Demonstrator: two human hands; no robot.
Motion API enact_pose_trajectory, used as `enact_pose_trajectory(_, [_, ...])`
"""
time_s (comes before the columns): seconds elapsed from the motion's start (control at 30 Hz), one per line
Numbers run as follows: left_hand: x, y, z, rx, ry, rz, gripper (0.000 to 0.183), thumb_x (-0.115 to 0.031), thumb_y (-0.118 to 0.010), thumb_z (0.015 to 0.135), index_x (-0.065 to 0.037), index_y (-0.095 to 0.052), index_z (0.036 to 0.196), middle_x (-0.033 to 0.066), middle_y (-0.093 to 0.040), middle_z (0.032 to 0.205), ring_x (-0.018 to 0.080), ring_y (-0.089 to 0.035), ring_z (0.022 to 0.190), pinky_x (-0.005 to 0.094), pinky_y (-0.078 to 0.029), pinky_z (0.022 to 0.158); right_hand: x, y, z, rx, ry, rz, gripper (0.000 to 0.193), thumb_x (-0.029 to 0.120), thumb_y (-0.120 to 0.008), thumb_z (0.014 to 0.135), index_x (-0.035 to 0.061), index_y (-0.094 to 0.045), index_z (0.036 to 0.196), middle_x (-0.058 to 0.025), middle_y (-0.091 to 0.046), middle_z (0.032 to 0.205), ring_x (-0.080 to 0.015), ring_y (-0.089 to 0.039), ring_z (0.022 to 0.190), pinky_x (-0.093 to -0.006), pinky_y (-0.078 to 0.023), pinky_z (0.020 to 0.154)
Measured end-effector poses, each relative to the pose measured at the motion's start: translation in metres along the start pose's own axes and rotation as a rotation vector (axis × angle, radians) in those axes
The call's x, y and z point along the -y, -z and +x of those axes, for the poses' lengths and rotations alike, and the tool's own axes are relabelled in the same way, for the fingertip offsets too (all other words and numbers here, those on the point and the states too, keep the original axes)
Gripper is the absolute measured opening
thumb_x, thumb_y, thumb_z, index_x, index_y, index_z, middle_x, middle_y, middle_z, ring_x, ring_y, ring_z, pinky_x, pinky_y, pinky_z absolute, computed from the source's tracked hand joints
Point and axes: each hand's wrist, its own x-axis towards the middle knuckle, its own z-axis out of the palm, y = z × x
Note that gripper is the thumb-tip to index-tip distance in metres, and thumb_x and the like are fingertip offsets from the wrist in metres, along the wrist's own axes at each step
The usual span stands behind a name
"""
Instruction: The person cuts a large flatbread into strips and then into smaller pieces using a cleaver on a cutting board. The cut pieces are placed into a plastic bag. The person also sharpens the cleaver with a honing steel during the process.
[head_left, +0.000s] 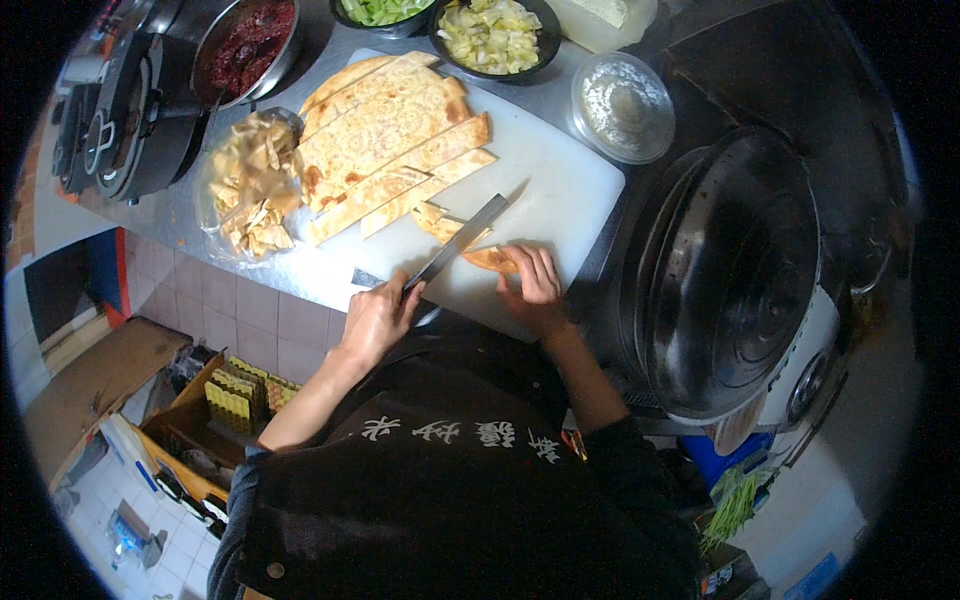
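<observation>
A large browned flatbread (pixel 380 120), sliced into long strips along its near side, lies on the white cutting board (pixel 570 195). My left hand (pixel 375 322) is closed around the handle of a knife (pixel 460 241), whose blade slants up and to the right over the board. Small cut pieces of flatbread (pixel 437 221) lie beside the blade. At the board's near edge, my right hand (pixel 534 290) grips a flatbread strip (pixel 488 260), its end close to the knife. Left of the big flatbread, a clear plastic bag (pixel 262 225) holds many cut pieces.
A metal bowl of dark red paste (pixel 211 75) and a black pot (pixel 150 140) stand at the far left. Behind the board are bowls of green vegetables (pixel 383 10) and pale chopped cabbage (pixel 490 35). A round clear lid (pixel 622 108) and a large black pan (pixel 735 280) are on the right.
</observation>
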Motion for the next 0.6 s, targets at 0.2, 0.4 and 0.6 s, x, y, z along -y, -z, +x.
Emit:
enact_pose_trajectory(0.2, [0.008, -0.007, -0.007, -0.029, -0.05, 0.051, 0.02, -0.02, -0.068, 0.098, -0.002, -0.062, 0.093, 0.0215, -0.064, 0.062, 0.0361, -0.065, 0.05, 0.0448, -0.053, 0.046, 0.019, 0.002, -0.001, -0.05, -0.031, -0.001, 0.041, 0.011, -0.078, 0.081, 0.0009, -0.063, 0.118, -0.0162, -0.065, 0.112, -0.0361, -0.062, 0.101, -0.0441, -0.052, 0.089])
enact_pose_trajectory(0.4, [0.006, -0.004, -0.014, -0.019, -0.065, 0.086, 0.021, -0.023, -0.069, 0.097, -0.003, -0.063, 0.092, 0.0176, -0.065, 0.061, 0.0326, -0.065, 0.049, 0.0436, -0.053, 0.046, 0.018, 0.005, -0.001, -0.138, -0.046, 0.047, 0.032, 0.008, -0.078, 0.08, 0.001, -0.067, 0.11, -0.0158, -0.065, 0.109, -0.0357, -0.063, 0.099, -0.0437, -0.052, 0.087])
enact_pose_trajectory(0.6, [0.006, -0.009, -0.025, -0.065, -0.142, 0.089, 0.022, -0.024, -0.069, 0.097, -0.004, -0.063, 0.091, 0.0147, -0.065, 0.061, 0.0317, -0.064, 0.048, 0.0427, -0.053, 0.047, 0.001, 0.016, -0.005, -0.421, -0.205, -0.166, 0.036, 0.009, -0.079, 0.078, 0.0022, -0.067, 0.112, -0.0175, -0.064, 0.113, -0.0368, -0.061, 0.1, -0.0466, -0.051, 0.086])
